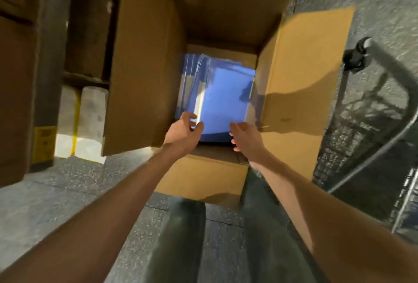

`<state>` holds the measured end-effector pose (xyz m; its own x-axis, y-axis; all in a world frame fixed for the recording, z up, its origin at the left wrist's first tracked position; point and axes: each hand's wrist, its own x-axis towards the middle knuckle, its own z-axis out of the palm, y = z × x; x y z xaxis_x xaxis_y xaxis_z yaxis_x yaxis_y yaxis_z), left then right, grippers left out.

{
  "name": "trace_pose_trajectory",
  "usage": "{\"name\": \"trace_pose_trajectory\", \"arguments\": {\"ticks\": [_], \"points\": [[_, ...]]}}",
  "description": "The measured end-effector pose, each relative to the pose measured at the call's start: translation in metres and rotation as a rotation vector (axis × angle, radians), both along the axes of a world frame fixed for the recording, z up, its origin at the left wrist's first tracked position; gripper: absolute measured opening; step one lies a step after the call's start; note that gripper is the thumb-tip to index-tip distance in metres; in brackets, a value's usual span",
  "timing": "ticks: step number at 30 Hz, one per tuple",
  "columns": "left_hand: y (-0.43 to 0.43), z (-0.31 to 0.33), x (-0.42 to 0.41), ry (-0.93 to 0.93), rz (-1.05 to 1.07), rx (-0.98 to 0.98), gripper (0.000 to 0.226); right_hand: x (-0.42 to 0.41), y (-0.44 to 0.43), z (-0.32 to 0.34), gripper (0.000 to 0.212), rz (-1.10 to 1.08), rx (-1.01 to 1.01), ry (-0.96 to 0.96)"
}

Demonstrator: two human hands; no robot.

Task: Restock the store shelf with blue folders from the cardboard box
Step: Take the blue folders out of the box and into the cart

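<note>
An open cardboard box (pixel 291 74) stands on the floor in front of me, its four flaps spread out. Deep inside lies a stack of glossy blue folders (pixel 224 99), some leaning against the left wall. My left hand (pixel 183 130) reaches in at the near left edge of the stack, thumb and fingers pinching a folder's edge. My right hand (pixel 245 139) is at the near right edge, fingers curled beside the folders; whether it grips one is unclear. The view is motion-blurred.
Dark shelving (pixel 52 40) stands to the left, with white packages (pixel 90 122) low on it and a yellow label (pixel 44 143). A metal wire cart (pixel 382 110) is at the right. My legs (pixel 181 242) stand close to the box's near flap.
</note>
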<state>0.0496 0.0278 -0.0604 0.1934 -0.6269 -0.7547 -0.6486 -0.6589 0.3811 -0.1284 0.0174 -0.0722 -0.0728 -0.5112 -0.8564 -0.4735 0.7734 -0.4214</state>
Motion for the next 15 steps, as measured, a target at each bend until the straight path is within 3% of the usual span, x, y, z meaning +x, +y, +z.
{"name": "trace_pose_trajectory", "arguments": {"ticks": [8,15], "points": [[-0.015,-0.150,-0.009,-0.043,-0.002,0.154,0.066,-0.005,-0.014,-0.123,0.033,-0.104,0.034,-0.080],[-0.014,-0.215,-0.026,0.022,0.127,0.218,0.073,-0.012,-0.010,-0.187,0.028,-0.184,0.033,-0.090]]}}
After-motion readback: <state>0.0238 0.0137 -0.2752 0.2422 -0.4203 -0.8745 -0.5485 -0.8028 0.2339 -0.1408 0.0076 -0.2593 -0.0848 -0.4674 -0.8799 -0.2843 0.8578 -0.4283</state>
